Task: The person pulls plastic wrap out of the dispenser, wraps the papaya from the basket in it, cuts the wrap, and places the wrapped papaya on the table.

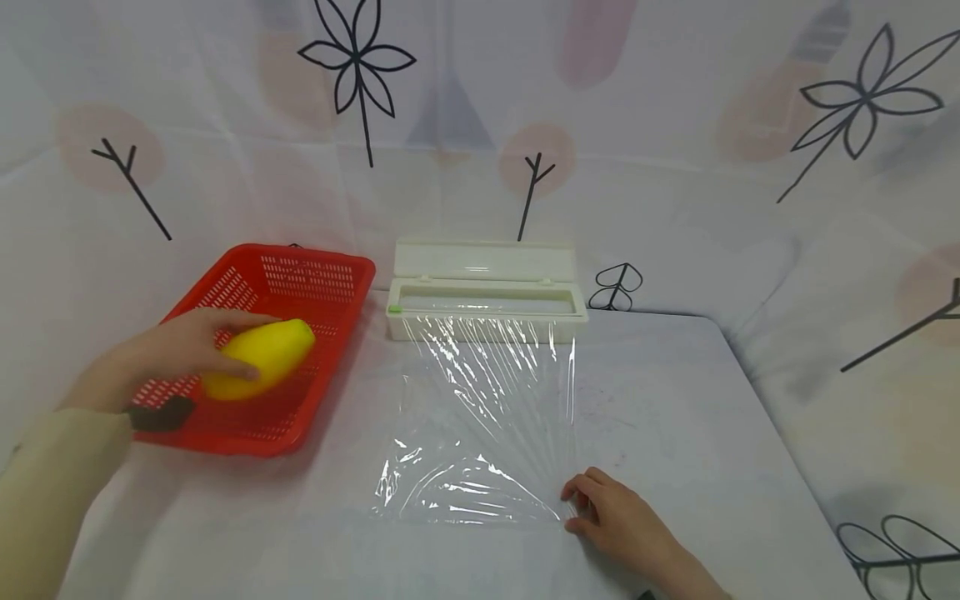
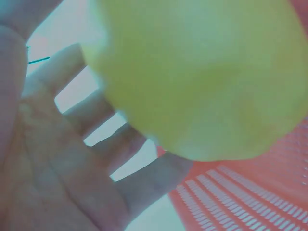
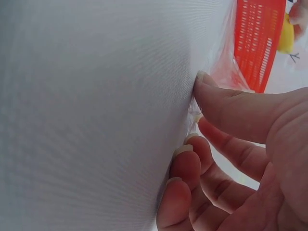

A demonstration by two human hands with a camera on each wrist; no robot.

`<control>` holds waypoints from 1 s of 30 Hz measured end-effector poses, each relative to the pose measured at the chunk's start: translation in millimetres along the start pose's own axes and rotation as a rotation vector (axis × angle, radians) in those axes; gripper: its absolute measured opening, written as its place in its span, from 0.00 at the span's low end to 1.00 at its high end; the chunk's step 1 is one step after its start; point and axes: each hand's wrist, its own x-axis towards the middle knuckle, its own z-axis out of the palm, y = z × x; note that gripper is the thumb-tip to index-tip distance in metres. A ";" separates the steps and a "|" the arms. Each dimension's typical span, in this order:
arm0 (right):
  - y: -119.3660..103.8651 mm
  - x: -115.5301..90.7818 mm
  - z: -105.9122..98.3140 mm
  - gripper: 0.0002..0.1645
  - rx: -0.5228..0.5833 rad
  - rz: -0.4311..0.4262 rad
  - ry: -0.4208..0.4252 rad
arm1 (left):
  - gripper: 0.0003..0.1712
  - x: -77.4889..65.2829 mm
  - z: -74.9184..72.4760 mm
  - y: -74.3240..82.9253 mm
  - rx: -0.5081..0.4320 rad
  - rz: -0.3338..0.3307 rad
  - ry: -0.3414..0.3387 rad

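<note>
My left hand [image 1: 180, 346] grips a smooth yellow oblong fruit [image 1: 273, 354], papaya-like in shape, over the red basket [image 1: 333, 379]. In the left wrist view the fruit [image 2: 207, 82] fills much of the picture, with the fingers reaching along its side. From a white dispenser box [image 1: 483, 260] with its lid raised, a sheet of clear cling film [image 1: 472, 417] stretches toward me over the table. My right hand [image 1: 622, 521] pinches the near right corner of the film. Close to the tabletop, its thumb and fingers [image 3: 233, 108] hold the film edge.
The table is covered in white cloth [image 1: 675, 400], its right edge running back to the wall. Behind it hangs a patterned curtain [image 1: 465, 192] with flower and twig drawings. A dark band [image 1: 168, 414] shows at the left wrist.
</note>
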 end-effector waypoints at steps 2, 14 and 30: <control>0.0 0.3 -0.3 0.19 0.000 -0.005 0.006 | 0.49 -3.0 -2.4 6.0 0.006 0.018 0.035; -0.4 0.3 -0.1 0.19 0.012 0.019 -0.013 | 0.44 -12.2 -4.1 48.4 0.003 0.157 0.189; -1.3 -0.8 1.3 0.18 0.012 0.058 -0.025 | 0.43 7.2 61.9 125.8 -0.005 0.437 0.303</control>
